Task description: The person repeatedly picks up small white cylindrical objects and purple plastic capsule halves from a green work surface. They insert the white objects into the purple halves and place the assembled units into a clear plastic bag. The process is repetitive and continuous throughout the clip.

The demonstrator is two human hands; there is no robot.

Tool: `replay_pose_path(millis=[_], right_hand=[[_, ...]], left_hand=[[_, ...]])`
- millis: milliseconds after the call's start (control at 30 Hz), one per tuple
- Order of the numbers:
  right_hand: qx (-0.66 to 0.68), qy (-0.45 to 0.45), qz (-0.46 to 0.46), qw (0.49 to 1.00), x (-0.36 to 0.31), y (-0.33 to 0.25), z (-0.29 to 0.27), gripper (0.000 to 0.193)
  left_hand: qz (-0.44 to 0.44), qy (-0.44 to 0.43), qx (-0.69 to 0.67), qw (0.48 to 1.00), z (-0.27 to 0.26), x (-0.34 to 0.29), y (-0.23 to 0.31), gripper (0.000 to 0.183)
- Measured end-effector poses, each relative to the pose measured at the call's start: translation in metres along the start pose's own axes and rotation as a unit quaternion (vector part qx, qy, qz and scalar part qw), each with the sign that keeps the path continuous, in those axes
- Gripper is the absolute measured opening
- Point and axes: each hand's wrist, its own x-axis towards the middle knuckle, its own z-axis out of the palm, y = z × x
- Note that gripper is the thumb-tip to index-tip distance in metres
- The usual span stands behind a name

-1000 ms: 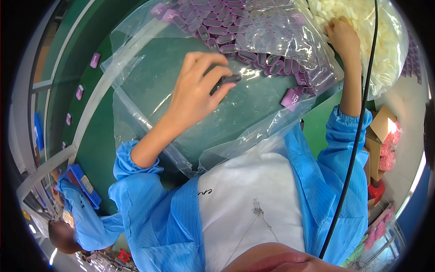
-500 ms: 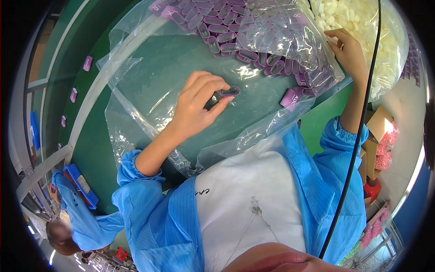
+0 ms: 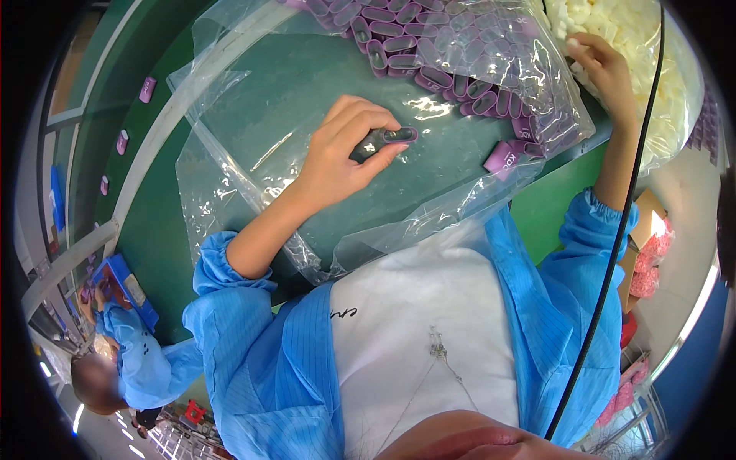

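My left hand point(image 3: 341, 153) is closed on a purple oval plastic shell point(image 3: 400, 136), its open dark end facing right. It is held over a clear plastic bag point(image 3: 253, 165) spread on the green table. My right hand point(image 3: 609, 73) is raised at the top right, beside a bag of small white plastic pieces point(image 3: 613, 19). Its thumb and fingers are bent together; a pale spot shows at the tips, too small to name. Many like purple shells point(image 3: 460, 80) lie packed under clear plastic between the hands, at the far side. One loose purple shell point(image 3: 502, 159) lies on its side nearer me.
Several purple shells point(image 3: 147, 90) stand spaced along the green table point(image 3: 165, 230) at the left. A black cable point(image 3: 635, 169) hangs down across the right side. Cardboard boxes with pink pieces point(image 3: 648, 261) stand at the right. Another person in blue point(image 3: 146, 360) sits by a blue tray point(image 3: 134, 291).
My right hand has moved up and right over the white pieces, its fingers drawing together. My left hand has shifted slightly up and right with the purple shell still held.
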Motion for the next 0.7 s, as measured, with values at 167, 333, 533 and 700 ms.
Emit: replay_pose_path(millis=[167,333,533,700], right_hand=[[0.227,0.104,-0.094,0.964,-0.067,-0.086,0.035,0.022],[0.183,0.026,-0.332,0.925,-0.119,-0.163,0.11,0.023],[0.114,0.054,-0.366,0.922,-0.128,-0.169,0.135,0.03],[0.145,0.037,-0.369,0.917,-0.125,-0.175,0.139,0.025]], left_hand=[[-0.038,0.006,-0.012,0.999,-0.001,0.0,0.003,0.031],[-0.068,-0.007,-0.023,0.997,0.0,0.0,0.003,0.029],[-0.062,0.014,-0.029,0.998,0.0,0.001,0.002,0.03],[-0.068,0.019,-0.044,0.997,0.001,0.0,0.002,0.027]])
